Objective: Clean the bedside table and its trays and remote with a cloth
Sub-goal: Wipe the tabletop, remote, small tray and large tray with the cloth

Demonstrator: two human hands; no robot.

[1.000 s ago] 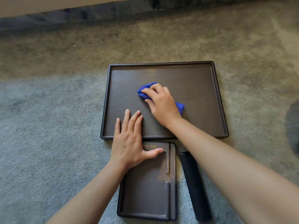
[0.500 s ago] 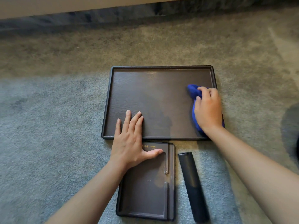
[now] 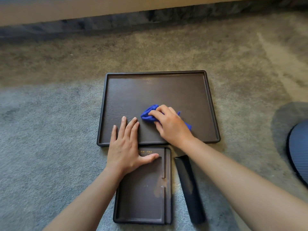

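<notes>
A large dark brown tray (image 3: 155, 73) lies flat on the carpet. My right hand (image 3: 170, 125) presses a crumpled blue cloth (image 3: 148, 114) onto the tray's floor, near its front middle. My left hand (image 3: 126, 145) lies flat with fingers spread across the large tray's front rim, thumb resting on a smaller dark tray (image 3: 143, 205) just below. A long black remote (image 3: 190, 189) lies on the carpet right of the small tray, partly under my right forearm.
Grey-blue and beige carpet (image 3: 50, 147) surrounds the trays. A dark ribbed rounded object (image 3: 298, 152) sits at the right edge. A pale furniture edge with a dark shadowed gap (image 3: 116, 17) runs along the top.
My right hand swept the cloth from the tray's middle to its right side, then back left to the front middle. My left hand stayed put.
</notes>
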